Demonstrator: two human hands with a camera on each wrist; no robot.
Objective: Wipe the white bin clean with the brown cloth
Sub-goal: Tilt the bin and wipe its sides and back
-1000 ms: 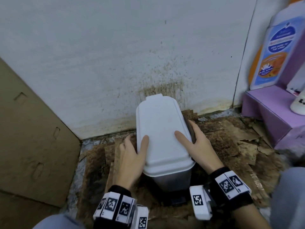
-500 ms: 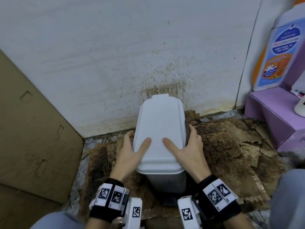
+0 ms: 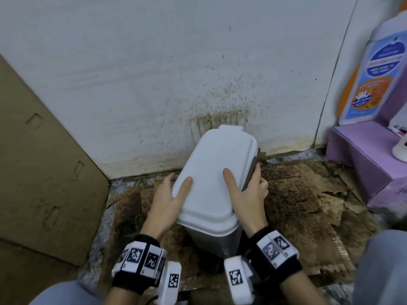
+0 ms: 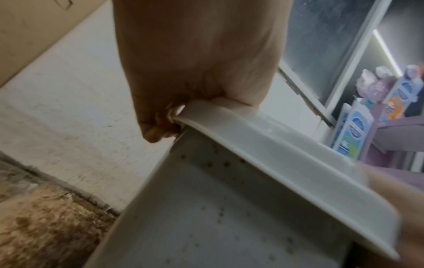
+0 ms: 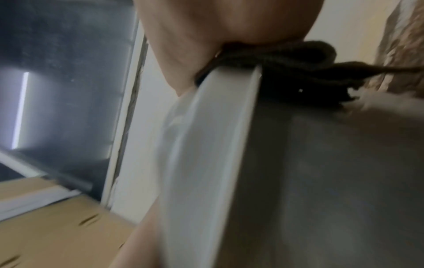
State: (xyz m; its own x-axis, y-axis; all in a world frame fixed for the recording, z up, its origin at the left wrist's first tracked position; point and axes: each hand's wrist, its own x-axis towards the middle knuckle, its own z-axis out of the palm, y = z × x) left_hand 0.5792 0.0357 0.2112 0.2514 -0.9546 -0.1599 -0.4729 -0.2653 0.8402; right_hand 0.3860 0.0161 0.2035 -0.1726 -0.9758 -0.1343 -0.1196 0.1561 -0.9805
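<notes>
Home storage corner: stained wall (image 3: 154,73), cardboard (image 3: 39,161), detergent bottle (image 3: 370,80) on shelf.

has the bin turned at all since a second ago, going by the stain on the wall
Yes. The white bin has swung: its far end now points right, under the right part of the wall stain, and its near end sits further left. Both hands grip it.

Smooth, matt white plastic lid (image 3: 213,172) over a duller grey plastic bin body (image 4: 206,226), speckled with small brown spots. Dark brown woven cloth (image 5: 286,59), soft and ribbed, bunched against the lid's rim. Rough, flaking brown cardboard floor covering (image 3: 297,194), stained and torn. Matt tan corrugated cardboard panel (image 3: 44,161) with cut slots. Painted white wall (image 3: 154,73), faintly textured, spattered brown. Matt lilac cardboard stand (image 3: 363,150); glossy printed bottle cut-out (image 3: 370,80).
</notes>
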